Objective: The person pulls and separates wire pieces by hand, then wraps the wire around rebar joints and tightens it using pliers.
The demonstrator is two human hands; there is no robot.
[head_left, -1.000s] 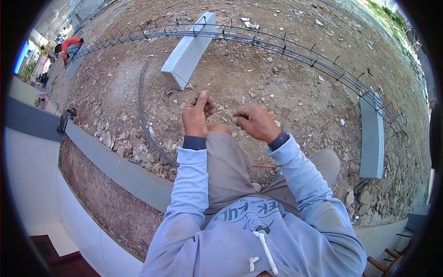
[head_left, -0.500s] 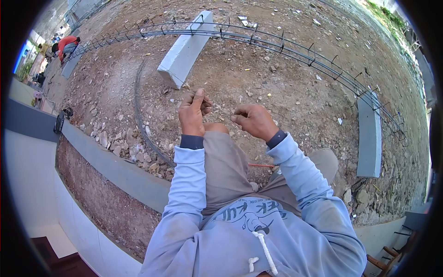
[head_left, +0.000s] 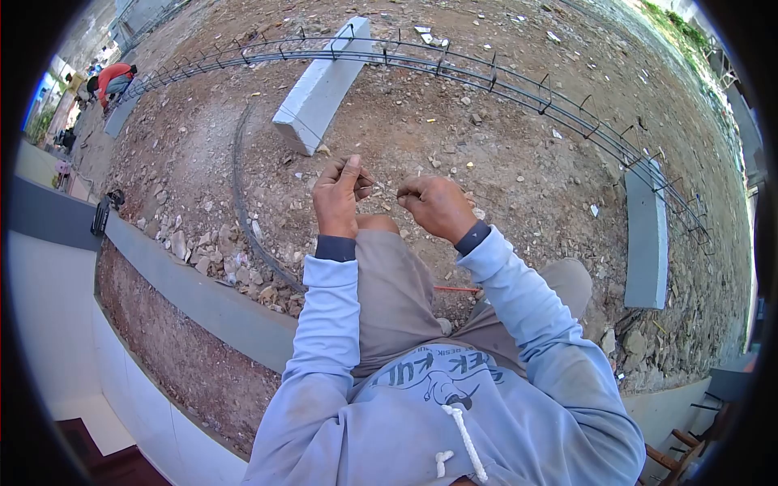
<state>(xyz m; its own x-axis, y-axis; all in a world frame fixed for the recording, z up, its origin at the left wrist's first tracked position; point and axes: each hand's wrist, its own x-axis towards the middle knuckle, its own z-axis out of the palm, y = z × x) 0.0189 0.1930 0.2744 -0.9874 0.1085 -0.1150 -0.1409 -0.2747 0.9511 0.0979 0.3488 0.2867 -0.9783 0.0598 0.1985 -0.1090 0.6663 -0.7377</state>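
Observation:
In the middle of the head view, my left hand [head_left: 337,198] is closed with the thumb upright against the curled fingers. A faint thin wire [head_left: 369,187] seems to show at its fingertips. Close on its right, my right hand [head_left: 438,207] is turned back-up, with thumb and fingers pinched together; what it holds is too small to make out. The two hands face each other with a small gap between them, above my bent knees. Beyond them a long rebar cage [head_left: 442,66] with stirrups runs across grey blocks [head_left: 324,93].
Another grey block [head_left: 646,243] supports the cage at the right. A bent dark rod or hose [head_left: 240,178] lies on the stony ground at the left, beside rubble [head_left: 215,251] and a low concrete edge [head_left: 203,283]. A co-worker in red [head_left: 113,79] bends over the cage's far end.
My right hand has moved left, closer to my left hand, and its fingers have turned slightly. My left hand stays nearly in place, still closed.

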